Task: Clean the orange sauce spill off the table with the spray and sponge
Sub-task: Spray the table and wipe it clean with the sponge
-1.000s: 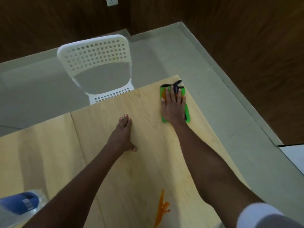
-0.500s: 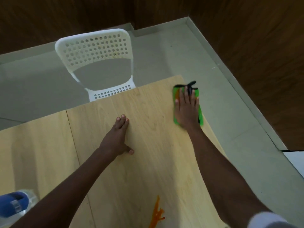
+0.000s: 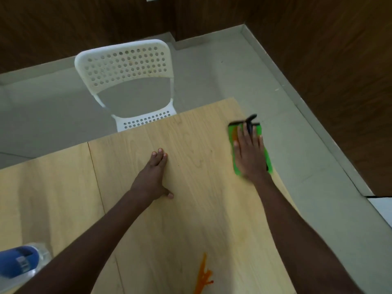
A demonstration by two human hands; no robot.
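Pressing flat on the green sponge, the right hand lies with fingers straight and spread over it, not curled round it; the sponge sits directly beneath the palm, near the far right corner of the table. A black strap or handle part shows just beyond the fingertips. The left hand rests flat on the bare table surface, fingers straight and together, holding nothing, well apart from the sponge hand.

Current step, as judged: wiping with the sponge. The orange sauce spill remains on the table, well back from the sponge hand, toward the person and between the two forearms. The spray bottle stands at the near left edge, behind the left hand and untouched.

Next move calls for drawing the sponge back toward the body under steady downward pressure until it covers the spill. Keep the sponge clear of the right table edge just beside it.
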